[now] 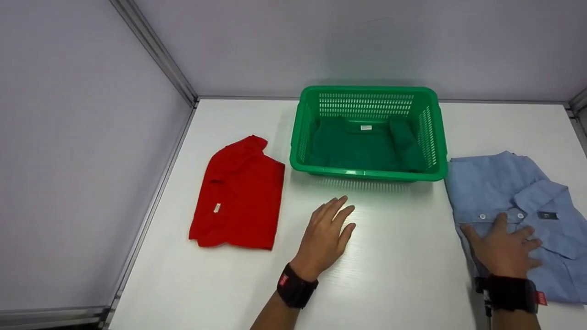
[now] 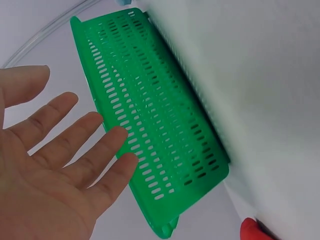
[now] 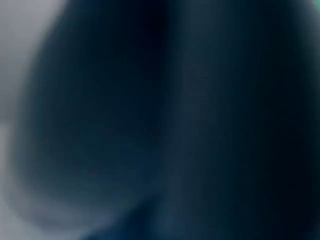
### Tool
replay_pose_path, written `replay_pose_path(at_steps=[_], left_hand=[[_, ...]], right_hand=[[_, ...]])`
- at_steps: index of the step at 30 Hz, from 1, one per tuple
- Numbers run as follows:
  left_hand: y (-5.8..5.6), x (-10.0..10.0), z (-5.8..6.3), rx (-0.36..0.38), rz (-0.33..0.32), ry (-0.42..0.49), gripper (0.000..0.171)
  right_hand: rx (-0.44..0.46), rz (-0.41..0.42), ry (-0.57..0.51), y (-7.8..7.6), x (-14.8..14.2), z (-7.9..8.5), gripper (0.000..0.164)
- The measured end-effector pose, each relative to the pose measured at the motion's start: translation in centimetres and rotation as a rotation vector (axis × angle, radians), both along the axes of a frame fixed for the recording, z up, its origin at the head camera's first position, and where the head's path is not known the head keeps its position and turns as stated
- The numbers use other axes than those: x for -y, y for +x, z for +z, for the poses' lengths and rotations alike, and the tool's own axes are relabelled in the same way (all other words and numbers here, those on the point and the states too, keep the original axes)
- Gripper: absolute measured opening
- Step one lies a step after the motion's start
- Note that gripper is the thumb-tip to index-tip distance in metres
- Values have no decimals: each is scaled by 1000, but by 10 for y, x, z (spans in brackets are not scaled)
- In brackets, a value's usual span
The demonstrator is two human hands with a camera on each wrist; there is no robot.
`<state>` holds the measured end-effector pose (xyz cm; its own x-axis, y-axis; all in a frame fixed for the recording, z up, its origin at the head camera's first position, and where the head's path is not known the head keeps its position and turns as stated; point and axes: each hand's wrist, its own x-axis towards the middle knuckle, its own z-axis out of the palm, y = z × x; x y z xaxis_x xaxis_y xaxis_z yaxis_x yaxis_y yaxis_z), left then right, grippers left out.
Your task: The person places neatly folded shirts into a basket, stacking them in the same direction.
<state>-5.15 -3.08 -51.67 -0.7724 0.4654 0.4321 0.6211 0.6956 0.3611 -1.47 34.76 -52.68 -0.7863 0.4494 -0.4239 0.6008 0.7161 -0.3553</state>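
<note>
My right hand [image 1: 502, 250] rests with spread fingers on a folded light-blue shirt [image 1: 486, 178], just below its collar and beside the buttoned placket. In the right wrist view, dark blurred cloth fills most of the picture and hides the fingers. My left hand [image 1: 323, 233] is held over the white table in front of the green basket [image 1: 360, 174], fingers extended and holding nothing. The left wrist view shows its palm beside the basket's slotted wall [image 2: 150, 120]. Inside the basket lies a folded dark green garment [image 1: 353, 146] with a white neck label.
A folded red garment [image 1: 243, 197] with a small white label lies left of my left hand. The white table [image 1: 390, 256] meets grey-white panels [image 1: 257, 50] at the back and left, with metal framing [image 1: 160, 50] at their corner.
</note>
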Motion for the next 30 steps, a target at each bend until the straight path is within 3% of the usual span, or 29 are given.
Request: replay_pose_path(at_steps=[10,22,30], left_hand=[[4,-6,-1,36,-22,-15,33],[8,-14,-3,41,-52,-42,33],[10,-30,-6,9,-112,-109,34]], right_hand=[[31,142,39,9,-8,5,107],[-119,299,170,37,-14,-4,92],[-157,427,149,52,-23,-6,95]])
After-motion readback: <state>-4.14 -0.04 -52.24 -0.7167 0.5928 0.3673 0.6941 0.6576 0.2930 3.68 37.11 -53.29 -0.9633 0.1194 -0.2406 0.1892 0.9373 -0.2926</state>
